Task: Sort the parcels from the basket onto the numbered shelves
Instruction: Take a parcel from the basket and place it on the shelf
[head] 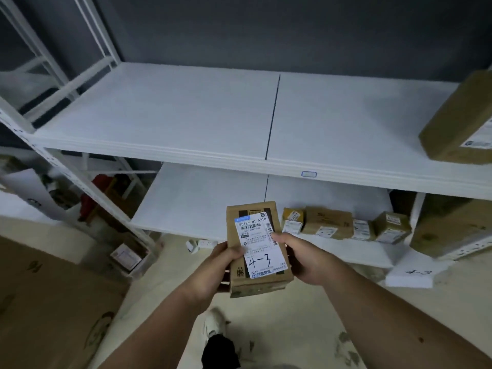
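1. White metal shelving rack [266,166] fills the view, two boards showing. The upper shelf [173,113] is mostly bare, and a small blue-edged tag [308,174] sits on its front lip, presumably the shelf number, too small to read.
2. Far right on that upper board, a big brown carton [458,121] sits at an angle, label facing out so it can be checked.
3. Down on the lower shelf [197,206], a row of small cardboard parcels [343,225] is lined up along the front edge, touching or nearly so, labels forward. That looks like the sorted batch.
4. On the floor at right, a white slip marked "4-3" [415,274] lies just below that lower board, likely marking that bay.
5. Now the parcel in play: a small brown box [259,249], held up in front of the rack, label up, with "4-3" handwritten on it. Tilted toward the camera so the number reads.
6. Left hand [226,259] grips its left edge, thumb over the label; right hand [300,258] grips the right side, fingers wrapped beneath. Both firmly closed on it.
7. My read: the number matches the floor slip, so it belongs with the lower row.
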